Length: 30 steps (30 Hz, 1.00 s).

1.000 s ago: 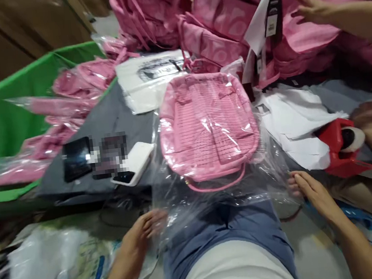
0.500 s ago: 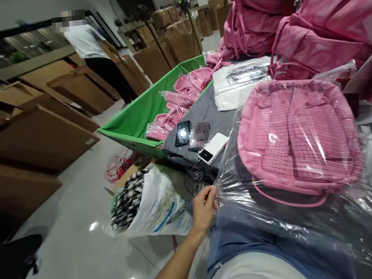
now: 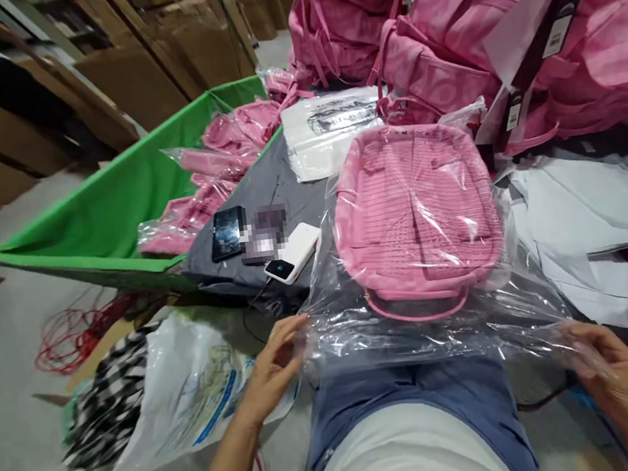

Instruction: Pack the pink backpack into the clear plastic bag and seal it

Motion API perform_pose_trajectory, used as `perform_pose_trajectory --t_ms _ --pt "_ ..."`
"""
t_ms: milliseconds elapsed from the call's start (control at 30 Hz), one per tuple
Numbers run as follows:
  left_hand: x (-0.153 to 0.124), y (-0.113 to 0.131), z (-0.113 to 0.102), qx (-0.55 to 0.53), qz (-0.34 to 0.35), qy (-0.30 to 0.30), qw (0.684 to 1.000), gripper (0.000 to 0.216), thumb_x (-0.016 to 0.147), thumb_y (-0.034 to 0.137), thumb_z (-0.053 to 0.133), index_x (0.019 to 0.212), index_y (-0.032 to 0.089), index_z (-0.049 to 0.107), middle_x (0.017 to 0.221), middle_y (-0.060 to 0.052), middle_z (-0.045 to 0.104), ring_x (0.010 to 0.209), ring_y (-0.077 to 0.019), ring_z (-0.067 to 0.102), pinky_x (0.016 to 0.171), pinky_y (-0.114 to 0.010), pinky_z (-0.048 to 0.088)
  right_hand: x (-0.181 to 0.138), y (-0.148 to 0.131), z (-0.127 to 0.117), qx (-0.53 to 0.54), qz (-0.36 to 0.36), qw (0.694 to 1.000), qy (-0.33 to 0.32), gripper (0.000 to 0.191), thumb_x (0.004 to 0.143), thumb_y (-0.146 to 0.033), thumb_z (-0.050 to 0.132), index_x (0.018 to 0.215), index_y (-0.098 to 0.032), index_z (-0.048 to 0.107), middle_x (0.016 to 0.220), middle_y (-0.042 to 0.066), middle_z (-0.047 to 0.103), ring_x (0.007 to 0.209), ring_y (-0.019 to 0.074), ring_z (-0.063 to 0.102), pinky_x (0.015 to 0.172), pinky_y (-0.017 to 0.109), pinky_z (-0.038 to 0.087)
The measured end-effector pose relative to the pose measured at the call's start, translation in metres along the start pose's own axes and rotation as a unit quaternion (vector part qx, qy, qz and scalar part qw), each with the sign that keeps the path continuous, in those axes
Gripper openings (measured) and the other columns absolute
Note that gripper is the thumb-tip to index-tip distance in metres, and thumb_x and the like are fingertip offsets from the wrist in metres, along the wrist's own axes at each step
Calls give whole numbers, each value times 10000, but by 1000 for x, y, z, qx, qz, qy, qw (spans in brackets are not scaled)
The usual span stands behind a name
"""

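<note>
I see the pink backpack (image 3: 416, 212) already lying inside the clear plastic bag (image 3: 437, 323) on the grey table (image 3: 280, 186), handle toward me. The bag's open mouth hangs loose over the table edge, so closing it looks like what's left. My left hand (image 3: 272, 369) pinches the left corner of the mouth, fingers curled on the film. My right hand (image 3: 609, 364) grips the right corner, fingers half closed around crumpled plastic.
</note>
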<state>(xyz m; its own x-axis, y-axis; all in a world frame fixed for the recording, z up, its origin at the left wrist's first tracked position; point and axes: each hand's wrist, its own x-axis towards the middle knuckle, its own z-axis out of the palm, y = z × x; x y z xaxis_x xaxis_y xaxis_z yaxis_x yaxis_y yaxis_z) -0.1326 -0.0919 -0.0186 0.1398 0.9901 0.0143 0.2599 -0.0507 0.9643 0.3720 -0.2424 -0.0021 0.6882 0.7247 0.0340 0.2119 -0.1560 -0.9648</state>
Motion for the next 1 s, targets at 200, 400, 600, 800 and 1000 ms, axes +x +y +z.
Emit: perform_pose_trajectory --t_ms 200,400,600,800,1000 --pt "3 -14 3 389 409 131 815 235 835 235 806 1009 392 784 968 -29 687 1035 -214 661 981 -363 536 5 -22 1 -61 -188 979 40 216 797 -498 784 875 -297 795 1339 50 637 1215 290 609 1121 534 443" --pt "7 -5 -7 274 342 -25 899 252 1016 303 525 1023 292 777 915 -38 794 901 -201 726 936 -373 562 18 -27 14 79 -140 987 1 356 607 -602 906 674 -289 750 692 38 695 743 269 686 896 529 583" --pt "19 21 3 64 164 114 978 357 986 497 552 879 223 755 911 -61 782 949 -226 719 926 -356 560 25 -38 38 161 -49 985 23 468 586 -667 896 674 -250 702 721 35 658 736 232 668 700 382 583" --pt "49 28 27 -51 30 166 984 508 850 708 633 896 206 692 597 14 670 484 -155 623 494 -248 528 35 -48 71 211 -51 968 124 402 662 -530 835 652 -210 594 619 -20 545 557 124 513 474 238 427" --pt "66 36 34 -95 -43 118 987 605 742 779 676 897 195 652 497 40 613 338 -156 555 343 -239 439 36 -41 86 123 5 988 93 553 701 -703 780 731 -170 633 543 -75 400 420 64 373 364 195 248"
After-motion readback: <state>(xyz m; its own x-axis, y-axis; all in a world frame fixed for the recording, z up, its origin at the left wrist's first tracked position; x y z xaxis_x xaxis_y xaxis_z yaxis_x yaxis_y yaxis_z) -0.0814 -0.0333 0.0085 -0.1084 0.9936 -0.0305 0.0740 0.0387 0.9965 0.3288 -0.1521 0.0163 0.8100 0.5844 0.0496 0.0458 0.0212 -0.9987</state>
